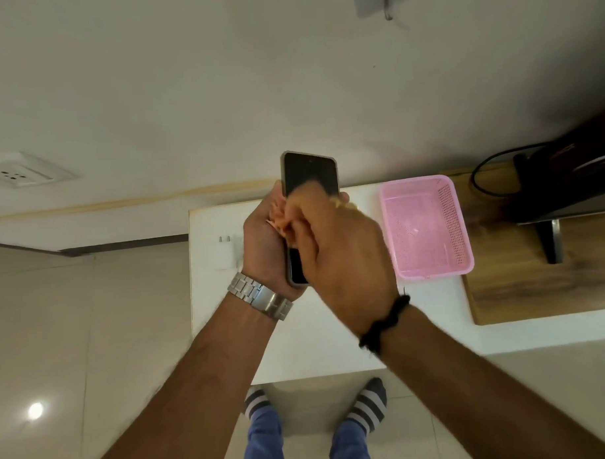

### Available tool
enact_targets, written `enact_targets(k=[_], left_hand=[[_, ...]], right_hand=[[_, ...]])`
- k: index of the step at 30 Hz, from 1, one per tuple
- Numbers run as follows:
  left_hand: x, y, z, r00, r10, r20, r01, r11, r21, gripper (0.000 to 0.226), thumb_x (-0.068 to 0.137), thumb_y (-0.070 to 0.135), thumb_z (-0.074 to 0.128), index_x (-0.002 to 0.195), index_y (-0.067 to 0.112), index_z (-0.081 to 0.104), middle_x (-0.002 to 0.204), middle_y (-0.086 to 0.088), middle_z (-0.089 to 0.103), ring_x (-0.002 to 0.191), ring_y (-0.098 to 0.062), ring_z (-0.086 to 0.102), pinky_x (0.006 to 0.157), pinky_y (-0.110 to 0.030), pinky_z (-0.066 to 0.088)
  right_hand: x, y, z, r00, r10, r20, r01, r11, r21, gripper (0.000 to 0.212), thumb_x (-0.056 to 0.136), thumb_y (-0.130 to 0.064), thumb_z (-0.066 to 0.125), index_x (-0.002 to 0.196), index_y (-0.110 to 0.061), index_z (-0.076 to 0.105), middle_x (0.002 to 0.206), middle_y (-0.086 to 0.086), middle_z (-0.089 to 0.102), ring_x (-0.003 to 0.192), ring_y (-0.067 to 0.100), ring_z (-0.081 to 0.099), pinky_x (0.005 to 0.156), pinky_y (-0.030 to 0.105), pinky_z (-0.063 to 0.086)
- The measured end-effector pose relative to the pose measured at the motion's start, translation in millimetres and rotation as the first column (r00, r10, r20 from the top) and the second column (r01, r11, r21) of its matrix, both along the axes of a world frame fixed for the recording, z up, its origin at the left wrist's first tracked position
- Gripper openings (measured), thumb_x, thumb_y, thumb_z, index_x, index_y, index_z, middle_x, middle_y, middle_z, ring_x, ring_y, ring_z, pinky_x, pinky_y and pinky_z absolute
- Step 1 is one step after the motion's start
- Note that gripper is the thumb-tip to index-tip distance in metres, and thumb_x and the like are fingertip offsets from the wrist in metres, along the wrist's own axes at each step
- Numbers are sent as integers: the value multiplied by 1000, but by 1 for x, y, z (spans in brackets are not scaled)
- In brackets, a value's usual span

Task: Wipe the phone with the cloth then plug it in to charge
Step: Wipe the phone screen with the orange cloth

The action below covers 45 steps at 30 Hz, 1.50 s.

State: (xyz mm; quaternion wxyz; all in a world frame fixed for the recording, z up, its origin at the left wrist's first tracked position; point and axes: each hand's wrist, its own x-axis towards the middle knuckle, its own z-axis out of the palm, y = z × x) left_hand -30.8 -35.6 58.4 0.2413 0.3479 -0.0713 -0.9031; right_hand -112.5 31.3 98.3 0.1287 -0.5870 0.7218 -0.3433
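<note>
Head view: left hand [265, 246] grips the phone [309, 174] upright; right hand [339, 248] pinches an orange cloth [279, 224] against its screen, above the white surface [315, 342].

White table [332, 345] below both hands. White charger plug [225, 253] lying flat on it, just left of the left hand [265, 244]. Pink perforated basket [428, 228] resting on it, right of the right hand [339, 248]. Wooden board [522, 290] further right.
</note>
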Motion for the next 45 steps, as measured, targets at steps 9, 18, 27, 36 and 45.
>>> enact_targets(k=[9,18,27,36,45], left_hand=[[-2,5,5,999,24,23,-24,1000,11,32,95,43,58,102,17,75,104,-7,74,100,-27,70,93,-37,54],[-2,6,2,997,-6,80,10,999,-52,35,95,47,57,101,20,78,106,-5,76,102,-26,72,90,-37,58],[7,-9,12,996,17,83,-14,999,-38,73,99,63,38,143,7,54,139,-25,55,105,-34,57,84,-44,48],[2,-6,16,996,6,84,-2,999,-50,73,101,62,29,147,8,48,146,-24,53,105,-33,61,85,-47,52],[3,-7,18,997,-9,78,17,995,-97,73,103,61,25,148,7,47,145,-26,52,104,-33,61,83,-45,53]], right_hand=[[-18,-34,12,991,-121,53,126,988,-92,12,89,-18,42,99,-20,48,84,-16,62,65,1,53,55,17,41],[-16,-42,19,992,-101,75,105,994,-44,15,88,-12,44,100,-18,50,91,-11,69,77,9,64,64,32,53],[29,54,-10,989,72,-127,-70,997,23,41,109,-36,23,97,-21,60,61,-3,65,47,10,61,51,21,57],[41,45,-1,981,44,-190,-6,980,198,99,100,-61,-10,118,7,61,101,19,74,76,8,74,89,16,50],[37,52,-17,986,11,-164,-35,989,-144,47,111,-18,14,149,-44,22,126,-3,57,113,10,58,76,-15,16]])
